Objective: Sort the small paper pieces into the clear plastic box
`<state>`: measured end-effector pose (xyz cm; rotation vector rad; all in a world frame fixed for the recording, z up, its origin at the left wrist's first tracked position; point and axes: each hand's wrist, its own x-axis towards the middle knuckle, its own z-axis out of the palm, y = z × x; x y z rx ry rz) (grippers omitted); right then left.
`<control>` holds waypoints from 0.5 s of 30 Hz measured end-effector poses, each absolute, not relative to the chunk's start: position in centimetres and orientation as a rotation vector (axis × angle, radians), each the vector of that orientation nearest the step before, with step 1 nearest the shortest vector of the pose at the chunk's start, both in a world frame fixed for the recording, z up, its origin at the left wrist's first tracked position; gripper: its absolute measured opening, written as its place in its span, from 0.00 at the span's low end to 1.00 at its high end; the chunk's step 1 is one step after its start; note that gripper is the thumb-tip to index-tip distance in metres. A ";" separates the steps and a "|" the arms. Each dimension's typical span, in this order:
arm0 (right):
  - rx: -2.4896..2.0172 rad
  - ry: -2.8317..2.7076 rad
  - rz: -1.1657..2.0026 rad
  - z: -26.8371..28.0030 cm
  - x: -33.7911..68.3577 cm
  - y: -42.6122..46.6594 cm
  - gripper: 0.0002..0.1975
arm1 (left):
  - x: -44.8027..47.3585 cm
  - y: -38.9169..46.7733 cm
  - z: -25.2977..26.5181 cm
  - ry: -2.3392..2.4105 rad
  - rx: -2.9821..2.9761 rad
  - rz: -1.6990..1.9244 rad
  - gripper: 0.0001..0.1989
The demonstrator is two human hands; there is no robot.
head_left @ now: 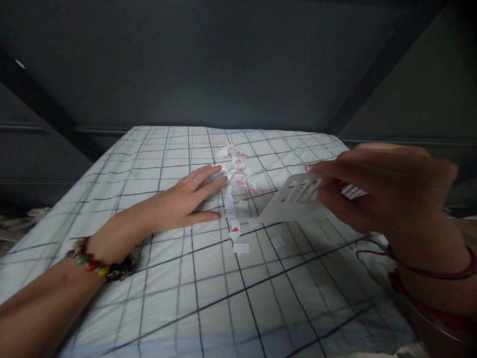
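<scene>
Small torn paper scraps (pixel 238 171), white with some pink and red marks, lie in a loose strip down the middle of the checked cloth (pixel 208 298). My left hand (pixel 194 196) rests flat at the left side of the strip, fingers spread, fingertips touching or very close to the scraps. A ring and a beaded bracelet are on that arm. On the right, my right hand (pixel 383 189) grips a thin white slotted plastic plate (pixel 294 201) between thumb and fingers. The plate is tilted, and its lower left corner comes down beside a scrap. My fingers hide its far end.
A dark grey panel wall (pixel 208 64) stands behind the cloth-covered surface, with slanted bars at left and right. A few single scraps (pixel 278 242) lie nearer to me, apart from the strip. Blurred items (pixel 26 221) show beyond the left edge.
</scene>
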<state>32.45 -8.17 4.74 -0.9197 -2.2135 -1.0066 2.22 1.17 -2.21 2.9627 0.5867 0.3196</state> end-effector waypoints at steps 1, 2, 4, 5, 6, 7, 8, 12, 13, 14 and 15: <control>-0.916 -2.201 -0.982 4.6 32.5 -8.2 0.06 | 2.2 1.2 -2.2 0.590 2.961 0.317 0.34; -0.897 -2.189 -0.957 4.6 32.5 -8.2 0.06 | 2.2 1.1 -2.2 0.592 2.960 0.313 0.34; -0.840 -2.197 -0.916 4.7 32.3 -8.3 0.07 | 2.1 1.1 -2.1 0.594 2.960 0.298 0.34; -0.811 -2.213 -0.911 4.8 32.0 -8.4 0.07 | 2.1 1.1 -2.1 0.599 2.961 0.291 0.34; -0.788 -2.229 -0.914 5.0 31.7 -8.5 0.07 | 2.1 1.1 -2.1 0.602 2.963 0.287 0.34; -0.767 -2.244 -0.916 5.1 31.4 -8.7 0.08 | 2.1 1.1 -2.1 0.604 2.966 0.285 0.34; -0.755 -2.259 -0.914 5.2 31.1 -8.8 0.08 | 2.1 1.1 -2.2 0.604 2.968 0.288 0.34; -0.706 -2.295 -0.847 5.2 30.3 -9.2 0.08 | 2.1 1.1 -2.2 0.584 2.964 0.319 0.34; -0.702 -2.305 -0.825 5.2 30.2 -9.3 0.08 | 2.1 1.1 -2.2 0.578 2.960 0.324 0.34; -0.698 -2.308 -0.816 5.2 30.2 -9.3 0.08 | 2.1 1.1 -2.2 0.573 2.955 0.325 0.34; -0.694 -2.303 -0.817 5.2 30.2 -9.4 0.08 | 2.1 1.1 -2.1 0.570 2.951 0.325 0.34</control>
